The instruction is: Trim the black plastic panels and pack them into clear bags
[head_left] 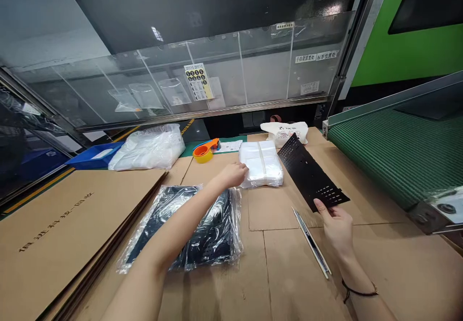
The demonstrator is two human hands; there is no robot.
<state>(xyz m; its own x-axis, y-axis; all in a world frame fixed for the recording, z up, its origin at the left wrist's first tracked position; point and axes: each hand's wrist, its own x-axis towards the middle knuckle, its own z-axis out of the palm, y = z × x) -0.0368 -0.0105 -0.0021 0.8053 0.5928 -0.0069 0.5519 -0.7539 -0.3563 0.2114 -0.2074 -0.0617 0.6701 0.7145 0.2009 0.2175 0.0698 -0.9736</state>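
At a cardboard-covered table, a person's right hand grips a black perforated panel by its near end, thumb on the upper face, holding it aslant beside a stack of clear bags. The left hand, fingers curled, reaches to the stack's left edge; whether it has pinched a bag cannot be told. A pale strip crosses the stack, so lifting a single layer gently by its edge seems the safer way. The panel is best kept level and off the knife lying below it, which could scratch. Plastic-wrapped black panels lie beneath the left forearm.
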